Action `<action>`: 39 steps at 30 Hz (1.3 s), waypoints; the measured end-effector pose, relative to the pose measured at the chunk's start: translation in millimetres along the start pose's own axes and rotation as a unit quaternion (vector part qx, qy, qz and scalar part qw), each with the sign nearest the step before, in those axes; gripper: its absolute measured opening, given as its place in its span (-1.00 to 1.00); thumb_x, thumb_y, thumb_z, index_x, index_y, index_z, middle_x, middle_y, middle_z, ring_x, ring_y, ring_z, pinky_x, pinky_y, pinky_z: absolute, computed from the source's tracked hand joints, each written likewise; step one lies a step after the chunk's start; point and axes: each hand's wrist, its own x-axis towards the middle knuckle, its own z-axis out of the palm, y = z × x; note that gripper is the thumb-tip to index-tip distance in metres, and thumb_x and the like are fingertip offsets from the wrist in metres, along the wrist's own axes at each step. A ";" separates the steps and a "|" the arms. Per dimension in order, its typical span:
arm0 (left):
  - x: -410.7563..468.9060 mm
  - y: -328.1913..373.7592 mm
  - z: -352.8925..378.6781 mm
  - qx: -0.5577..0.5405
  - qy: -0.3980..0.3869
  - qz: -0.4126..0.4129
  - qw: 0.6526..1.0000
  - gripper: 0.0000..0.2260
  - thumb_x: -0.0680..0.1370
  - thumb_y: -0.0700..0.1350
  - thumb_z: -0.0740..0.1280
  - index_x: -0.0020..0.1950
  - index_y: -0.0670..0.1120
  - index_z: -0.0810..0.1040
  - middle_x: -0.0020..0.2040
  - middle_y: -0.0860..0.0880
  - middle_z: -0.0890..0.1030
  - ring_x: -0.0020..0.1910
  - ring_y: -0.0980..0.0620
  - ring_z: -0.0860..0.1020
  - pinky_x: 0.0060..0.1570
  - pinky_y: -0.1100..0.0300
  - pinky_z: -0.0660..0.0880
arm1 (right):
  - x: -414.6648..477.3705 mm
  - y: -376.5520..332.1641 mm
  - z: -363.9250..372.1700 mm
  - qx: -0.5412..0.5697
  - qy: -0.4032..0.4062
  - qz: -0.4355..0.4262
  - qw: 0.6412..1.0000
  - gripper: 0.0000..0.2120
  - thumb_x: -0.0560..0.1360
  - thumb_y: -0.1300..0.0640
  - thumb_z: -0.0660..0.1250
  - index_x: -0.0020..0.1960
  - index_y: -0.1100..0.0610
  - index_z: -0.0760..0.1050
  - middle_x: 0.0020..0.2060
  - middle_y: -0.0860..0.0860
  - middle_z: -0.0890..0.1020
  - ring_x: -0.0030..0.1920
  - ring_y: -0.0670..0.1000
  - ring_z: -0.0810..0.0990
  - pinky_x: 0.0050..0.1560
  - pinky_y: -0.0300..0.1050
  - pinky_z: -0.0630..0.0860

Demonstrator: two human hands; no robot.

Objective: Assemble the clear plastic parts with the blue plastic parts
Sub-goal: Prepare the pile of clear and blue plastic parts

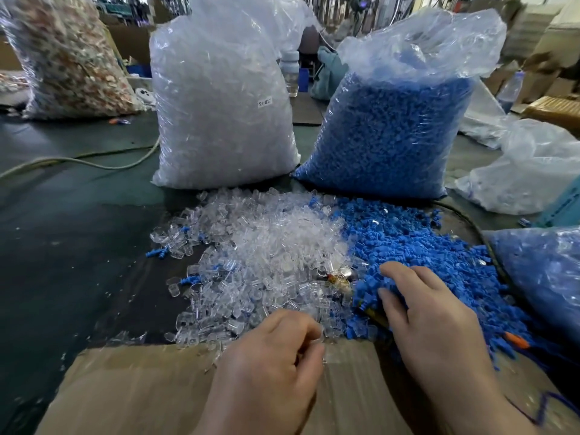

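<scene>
Two loose heaps lie touching near the table's (78, 246) front edge, clear parts (266, 246) beside blue parts (423, 243). I can make out no joined pieces, so most work seems left. The left hand (270, 356) has its grip closed, apparently pinching one of the clear parts. The right hand (433, 315) rests loose-fingered on the blue parts.

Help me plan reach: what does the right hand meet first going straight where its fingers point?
The right hand touches the pile of small blue plastic parts; clear plastic parts probably lie beyond.
</scene>
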 end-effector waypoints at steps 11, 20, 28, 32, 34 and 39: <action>-0.9 3.0 -2.4 -0.006 0.010 -0.011 1.000 -0.74 0.48 -0.02 0.44 0.06 0.22 0.44 -0.09 0.31 0.59 -0.10 0.29 0.56 -0.22 0.38 0.48 | -2.0 -5.1 7.3 0.091 0.015 -0.008 0.996 -0.80 0.53 0.13 0.35 0.15 0.04 0.56 -0.07 -0.19 0.52 -0.14 -0.22 0.45 -0.14 -0.43 0.32; -3.4 0.7 -1.9 -0.006 0.005 -0.012 1.000 -0.68 0.43 -0.11 0.53 0.07 0.21 0.57 -0.16 0.33 0.65 -0.06 0.35 0.57 -0.18 0.50 0.49 | -1.6 -8.4 1.6 0.175 -0.013 0.066 0.982 -0.78 0.53 -0.06 0.31 -0.08 -0.36 0.31 -0.20 -0.33 0.53 -0.09 -0.39 0.44 -0.27 -0.40 0.31; -3.9 3.0 -4.6 -0.094 0.054 -0.023 0.994 -0.90 0.52 0.09 0.37 -0.09 0.20 0.45 -0.23 0.18 0.62 -0.19 0.26 0.60 -0.28 0.49 0.48 | -0.8 -3.8 4.9 0.179 -0.002 0.037 0.983 -0.76 0.56 0.13 0.30 0.19 -0.08 0.55 -0.03 -0.41 0.49 0.02 -0.32 0.50 -0.02 -0.48 0.37; -4.5 6.5 -8.7 -0.195 0.030 -0.086 0.977 -0.95 0.51 0.07 0.31 -0.09 0.23 0.45 -0.20 0.03 0.64 -0.30 0.02 0.62 -0.32 0.15 0.60 | -3.2 -7.7 1.9 0.260 -0.002 0.049 0.964 -0.82 0.58 0.10 0.24 0.03 -0.19 0.48 -0.24 -0.19 0.59 -0.23 -0.15 0.59 -0.25 -0.28 0.50; -3.4 7.0 -8.9 -0.233 0.034 -0.109 0.966 -0.94 0.51 0.02 0.33 -0.11 0.19 0.49 -0.26 -0.02 0.63 -0.37 0.03 0.60 -0.41 0.14 0.59 | -4.5 -8.8 0.7 0.312 -0.009 0.074 0.947 -0.81 0.59 0.14 0.25 -0.03 -0.17 0.47 -0.21 -0.18 0.61 -0.28 -0.10 0.62 -0.28 -0.24 0.55; 1.1 -1.2 -5.4 -0.367 0.020 -0.196 0.909 -0.78 0.59 -0.18 0.36 -0.15 0.14 0.56 -0.36 -0.10 0.63 -0.51 0.01 0.56 -0.51 0.12 0.54 | -5.1 -13.0 -0.6 0.356 -0.044 0.086 0.930 -0.79 0.59 0.20 0.28 -0.09 -0.11 0.54 -0.30 -0.10 0.64 -0.36 -0.08 0.64 -0.32 -0.28 0.54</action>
